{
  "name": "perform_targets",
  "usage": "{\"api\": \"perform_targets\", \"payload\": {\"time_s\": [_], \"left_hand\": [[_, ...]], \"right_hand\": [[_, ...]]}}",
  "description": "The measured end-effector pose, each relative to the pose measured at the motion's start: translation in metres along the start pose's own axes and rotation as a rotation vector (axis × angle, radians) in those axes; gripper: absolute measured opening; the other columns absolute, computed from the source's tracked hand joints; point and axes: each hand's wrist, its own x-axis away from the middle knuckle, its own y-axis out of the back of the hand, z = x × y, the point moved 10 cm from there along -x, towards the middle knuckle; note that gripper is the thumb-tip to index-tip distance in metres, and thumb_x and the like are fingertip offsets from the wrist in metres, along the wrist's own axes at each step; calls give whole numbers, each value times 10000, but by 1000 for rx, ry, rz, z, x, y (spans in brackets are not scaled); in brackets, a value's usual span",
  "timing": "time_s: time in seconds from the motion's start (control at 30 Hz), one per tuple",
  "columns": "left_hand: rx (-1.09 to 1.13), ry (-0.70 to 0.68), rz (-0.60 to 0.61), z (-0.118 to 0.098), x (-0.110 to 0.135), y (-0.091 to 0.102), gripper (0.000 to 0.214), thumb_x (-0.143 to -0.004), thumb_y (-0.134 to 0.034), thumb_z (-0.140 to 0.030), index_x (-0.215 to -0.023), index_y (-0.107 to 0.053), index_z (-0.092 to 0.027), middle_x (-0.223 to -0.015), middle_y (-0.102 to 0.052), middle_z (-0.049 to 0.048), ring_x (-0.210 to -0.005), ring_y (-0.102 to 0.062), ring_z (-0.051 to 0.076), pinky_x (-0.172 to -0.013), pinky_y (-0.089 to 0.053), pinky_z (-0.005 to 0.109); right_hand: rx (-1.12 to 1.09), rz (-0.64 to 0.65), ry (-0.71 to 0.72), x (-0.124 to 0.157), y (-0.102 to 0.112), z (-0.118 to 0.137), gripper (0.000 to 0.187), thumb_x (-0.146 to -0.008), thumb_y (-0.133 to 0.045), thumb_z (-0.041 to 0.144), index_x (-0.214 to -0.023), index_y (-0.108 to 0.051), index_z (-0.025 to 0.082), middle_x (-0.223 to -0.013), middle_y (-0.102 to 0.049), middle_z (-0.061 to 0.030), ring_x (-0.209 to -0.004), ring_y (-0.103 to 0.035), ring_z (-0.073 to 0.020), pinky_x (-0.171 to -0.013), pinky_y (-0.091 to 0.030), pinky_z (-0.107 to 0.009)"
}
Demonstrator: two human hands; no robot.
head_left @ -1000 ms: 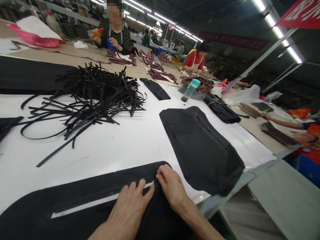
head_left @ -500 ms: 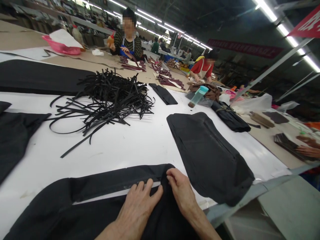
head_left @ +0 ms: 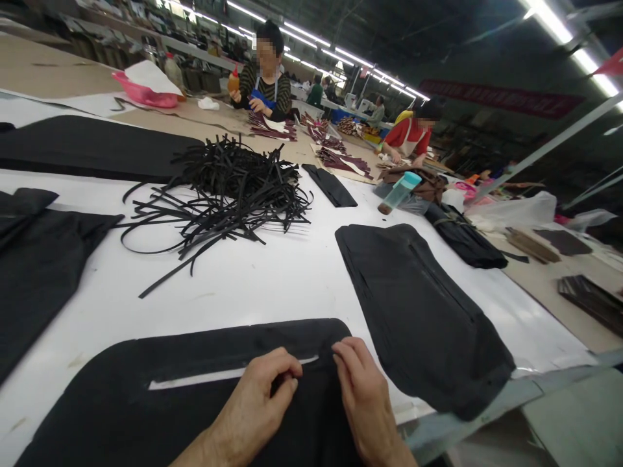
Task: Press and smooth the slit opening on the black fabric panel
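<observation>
A black sheet panel (head_left: 204, 350), leather-like or fabric, lies before me with a long narrow slot cut through it, and the white tabletop shows through the slot. My left hand (head_left: 260, 399) is closed at the slot's lower edge, thumb and fingertips pinched together on the material. Beside it, my right hand (head_left: 363, 395) pinches the panel near its upper right corner, just past the slot's end; its fingertips are partly hidden. To the right lies a stack of black panels (head_left: 418, 311) of similar shape, also slotted.
Farther back sit a tangled heap of black strips (head_left: 238, 188), a large black piece (head_left: 87, 146) and a small folded black piece (head_left: 331, 185). Folded black material (head_left: 43, 259) lies left. A teal-lidded bottle (head_left: 399, 193) leans near a black bundle (head_left: 467, 237). Two co-workers stand across the table.
The panel's folded-up right corner now lies flatter. My left hand went from spread fingers on the slot to a pinch; my right hand shifted slightly down. The view turned slightly left.
</observation>
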Motion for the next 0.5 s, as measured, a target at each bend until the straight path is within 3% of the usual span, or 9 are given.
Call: {"api": "perform_targets", "payload": {"time_s": [0.17,0.23,0.3,0.4,0.5], "left_hand": [[-27,4,-8,1,1,8,184,-851,-421,-187,-803,-595,-219,-760,-604,-32,-716,-558,127,-656,-420,233],[-148,-125,-18,-1,8,9,269,-876,-340,-161,-870,-601,-227,-802,-622,-15,-740,-574,130,-674,-446,239],[-374,-342,-64,-7,21,4,356,-846,-290,-101,-992,-593,-219,-922,-649,21,-842,-593,157,-742,-475,272],[-777,-629,-121,-6,44,-20,434,-765,-359,-66,-1152,-539,-140,-1149,-623,85,-1083,-540,211,-897,-466,323],[-984,-690,-70,8,53,-39,500,-760,-409,-73,-1256,-462,-101,-1284,-544,98,-1232,-427,205,-1007,-404,313]], "right_hand": [[102,14,295,10,-4,34,275,-909,-342,87,-1041,-572,157,-944,-605,-96,-846,-575,-200,-712,-505,-316],[137,14,348,13,-7,42,292,-902,-338,85,-1052,-584,138,-946,-621,-107,-839,-584,-206,-705,-515,-322],[168,15,399,15,-12,52,315,-894,-327,73,-1064,-588,122,-958,-632,-117,-858,-592,-212,-725,-520,-326],[250,26,444,17,-26,65,348,-881,-307,54,-1062,-598,116,-963,-652,-113,-857,-609,-223,-730,-530,-328],[341,27,463,18,-38,70,380,-851,-298,31,-1067,-600,113,-968,-664,-107,-857,-618,-231,-726,-542,-323]]}}
